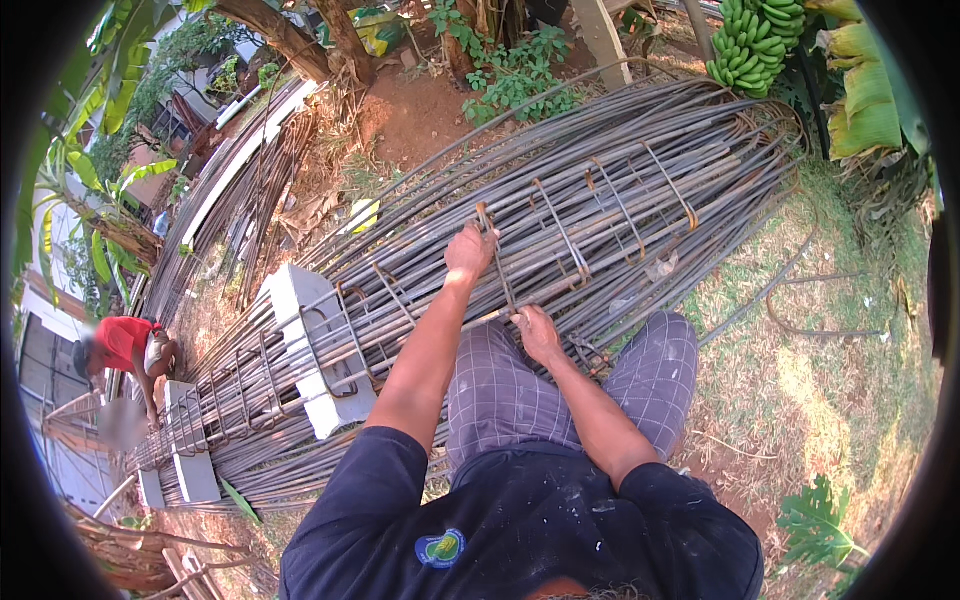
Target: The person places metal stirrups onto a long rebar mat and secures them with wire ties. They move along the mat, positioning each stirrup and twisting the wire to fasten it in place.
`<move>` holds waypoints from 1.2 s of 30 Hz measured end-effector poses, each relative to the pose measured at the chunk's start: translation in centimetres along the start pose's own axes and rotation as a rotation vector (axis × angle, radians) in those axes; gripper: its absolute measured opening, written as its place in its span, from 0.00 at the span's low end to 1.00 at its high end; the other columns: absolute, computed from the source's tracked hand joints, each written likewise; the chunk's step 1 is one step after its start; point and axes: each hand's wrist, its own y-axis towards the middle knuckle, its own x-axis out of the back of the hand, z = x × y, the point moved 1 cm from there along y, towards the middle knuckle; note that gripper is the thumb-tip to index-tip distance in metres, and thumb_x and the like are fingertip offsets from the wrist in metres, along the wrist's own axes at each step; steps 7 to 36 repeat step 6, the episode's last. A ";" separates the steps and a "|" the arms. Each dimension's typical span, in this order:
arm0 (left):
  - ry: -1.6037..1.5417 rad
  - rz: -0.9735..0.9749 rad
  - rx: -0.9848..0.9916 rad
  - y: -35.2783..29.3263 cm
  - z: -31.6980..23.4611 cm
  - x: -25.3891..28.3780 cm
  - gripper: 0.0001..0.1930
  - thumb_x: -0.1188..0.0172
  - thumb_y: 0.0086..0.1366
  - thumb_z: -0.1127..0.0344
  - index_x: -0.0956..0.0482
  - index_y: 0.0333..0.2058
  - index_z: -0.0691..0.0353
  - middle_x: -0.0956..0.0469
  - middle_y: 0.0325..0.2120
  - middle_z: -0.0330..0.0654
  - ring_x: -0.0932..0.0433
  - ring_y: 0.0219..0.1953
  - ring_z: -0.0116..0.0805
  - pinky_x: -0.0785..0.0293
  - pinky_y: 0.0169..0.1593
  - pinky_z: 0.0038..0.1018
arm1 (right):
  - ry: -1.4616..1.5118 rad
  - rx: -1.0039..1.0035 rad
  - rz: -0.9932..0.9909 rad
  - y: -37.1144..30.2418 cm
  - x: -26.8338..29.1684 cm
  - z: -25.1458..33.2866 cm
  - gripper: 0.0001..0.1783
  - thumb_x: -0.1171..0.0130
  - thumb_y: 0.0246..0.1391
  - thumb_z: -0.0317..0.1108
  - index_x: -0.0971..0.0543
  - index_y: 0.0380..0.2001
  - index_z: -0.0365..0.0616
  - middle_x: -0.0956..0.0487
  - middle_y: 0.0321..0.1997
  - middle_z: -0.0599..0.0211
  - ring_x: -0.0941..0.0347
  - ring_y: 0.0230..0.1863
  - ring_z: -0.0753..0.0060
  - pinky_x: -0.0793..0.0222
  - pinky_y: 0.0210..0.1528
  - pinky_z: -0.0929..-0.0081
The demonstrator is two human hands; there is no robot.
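A long bundle of steel reinforcing bars (640, 190) lies across the ground in front of me, with rusty rectangular stirrups looped around some of the bars. My left hand (470, 250) grips the top of one stirrup (497, 262) on the bundle. The lower end of that same stirrup is held by my right hand (538, 332), close to my knees. Both my forearms reach up from the lower edge over my checked trousers.
White concrete blocks (300, 300) support the bars at left, with further blocks (190, 440) beyond. A person in a red shirt (125, 345) bends at the far left end. Banana bunches (755, 40) hang at top right. Grass and loose wire (800, 320) lie to the right.
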 end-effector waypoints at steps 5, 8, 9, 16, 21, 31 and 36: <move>-0.155 -0.041 0.110 0.6 -0.2 -1.5 0.26 0.33 0.55 0.51 0.25 0.45 0.67 0.19 0.39 0.64 0.22 0.47 0.64 0.27 0.50 0.50 | -0.038 -0.041 0.017 0.4 -0.1 0.0 0.12 0.46 0.62 0.36 0.21 0.44 0.41 0.23 0.47 0.47 0.27 0.50 0.44 0.32 0.51 0.54; -0.163 -0.058 0.124 0.8 0.3 -1.0 0.26 0.33 0.55 0.51 0.25 0.45 0.67 0.19 0.39 0.64 0.22 0.47 0.64 0.27 0.50 0.50 | -0.038 -0.063 0.018 0.3 -0.3 -0.5 0.13 0.46 0.62 0.36 0.21 0.44 0.41 0.23 0.47 0.47 0.27 0.51 0.44 0.32 0.51 0.54; -0.163 -0.058 0.124 0.8 0.3 -1.0 0.26 0.33 0.55 0.51 0.25 0.45 0.67 0.19 0.39 0.64 0.22 0.47 0.64 0.27 0.50 0.50 | -0.038 -0.063 0.018 0.3 -0.3 -0.5 0.13 0.46 0.62 0.36 0.21 0.44 0.41 0.23 0.47 0.47 0.27 0.51 0.44 0.32 0.51 0.54; -0.163 -0.058 0.124 0.8 0.3 -1.0 0.26 0.33 0.55 0.51 0.25 0.45 0.67 0.19 0.39 0.64 0.22 0.47 0.64 0.27 0.50 0.50 | -0.038 -0.063 0.018 0.3 -0.3 -0.5 0.13 0.46 0.62 0.36 0.21 0.44 0.41 0.23 0.47 0.47 0.27 0.51 0.44 0.32 0.51 0.54; -0.163 -0.058 0.124 0.8 0.3 -1.0 0.26 0.33 0.55 0.51 0.25 0.45 0.67 0.19 0.39 0.64 0.22 0.47 0.64 0.27 0.50 0.50 | -0.038 -0.063 0.018 0.3 -0.3 -0.5 0.13 0.46 0.62 0.36 0.21 0.44 0.41 0.23 0.47 0.47 0.27 0.51 0.44 0.32 0.51 0.54; -0.163 -0.058 0.124 0.8 0.3 -1.0 0.26 0.33 0.55 0.51 0.25 0.45 0.67 0.19 0.39 0.64 0.22 0.47 0.64 0.27 0.50 0.50 | -0.038 -0.063 0.018 0.3 -0.3 -0.5 0.13 0.46 0.62 0.36 0.21 0.44 0.41 0.23 0.47 0.47 0.27 0.51 0.44 0.32 0.51 0.54; -0.163 -0.058 0.124 0.8 0.3 -1.0 0.26 0.33 0.55 0.51 0.25 0.45 0.67 0.19 0.39 0.64 0.22 0.47 0.64 0.27 0.50 0.50 | -0.038 -0.063 0.018 0.3 -0.3 -0.5 0.13 0.46 0.62 0.36 0.21 0.44 0.41 0.23 0.47 0.47 0.27 0.51 0.44 0.32 0.51 0.54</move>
